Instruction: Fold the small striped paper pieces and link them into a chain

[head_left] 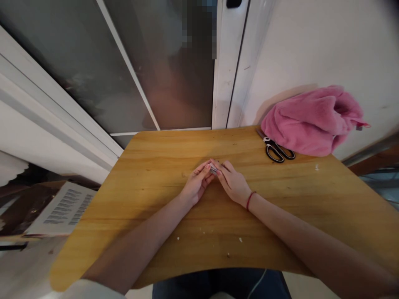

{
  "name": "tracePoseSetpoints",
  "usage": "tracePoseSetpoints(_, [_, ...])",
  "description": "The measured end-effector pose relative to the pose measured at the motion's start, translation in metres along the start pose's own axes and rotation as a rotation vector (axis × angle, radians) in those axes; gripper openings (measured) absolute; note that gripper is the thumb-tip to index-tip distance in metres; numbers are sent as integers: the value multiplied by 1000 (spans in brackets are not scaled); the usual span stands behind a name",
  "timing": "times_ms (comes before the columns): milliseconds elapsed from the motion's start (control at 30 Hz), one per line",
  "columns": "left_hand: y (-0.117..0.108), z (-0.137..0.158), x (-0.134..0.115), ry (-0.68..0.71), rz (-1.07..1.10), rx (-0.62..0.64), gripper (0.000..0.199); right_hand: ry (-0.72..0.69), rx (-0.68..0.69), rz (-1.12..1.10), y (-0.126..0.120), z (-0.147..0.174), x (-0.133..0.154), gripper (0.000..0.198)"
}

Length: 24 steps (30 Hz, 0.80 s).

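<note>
Both hands meet above the middle of the wooden table, around one small whitish-grey object (213,168). Its kind is too small to make out, and the fingers cover most of it. My left hand (197,182) is closed on the object's left side, thumb and fingertips pinching it. From the other side my right hand (232,181), with a red cord bracelet (250,201) at the wrist, grips it between thumb and fingers. The fingertips of the two hands nearly touch.
Black-handled scissors (277,151) lie at the back right, blades partly under a pink plush cloth (311,120). Small white scraps (240,239) dot the wooden table (174,228) near its front edge. A sliding glass door (174,83) stands behind; an open cardboard box (62,207) is at left.
</note>
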<state>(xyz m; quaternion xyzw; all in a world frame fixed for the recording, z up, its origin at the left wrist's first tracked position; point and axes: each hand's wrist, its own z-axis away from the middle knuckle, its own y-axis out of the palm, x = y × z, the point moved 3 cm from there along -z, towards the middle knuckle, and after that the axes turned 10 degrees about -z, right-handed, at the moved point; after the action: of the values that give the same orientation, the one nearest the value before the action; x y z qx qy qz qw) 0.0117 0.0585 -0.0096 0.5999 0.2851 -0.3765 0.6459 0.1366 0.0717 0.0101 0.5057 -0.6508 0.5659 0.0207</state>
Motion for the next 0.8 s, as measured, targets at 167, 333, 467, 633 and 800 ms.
tracePoseSetpoints(167, [0,-1,1,29,-8,-8,22,9,63,130,4,0,1,48])
tracePoseSetpoints(333, [1,0,1,37,-31,10,24,0,75,108,5,-1,0,47])
tracePoseSetpoints(467, [2,0,1,14,-35,27,26,13,88,78,4,-1,-1,47])
tracePoseSetpoints(633, [0,1,0,4,-35,-16,25,0,98,16,3,0,-1,47])
tracePoseSetpoints(800, [-2,0,0,20,-43,-28,21,-24,74,-48,3,-1,-1,46])
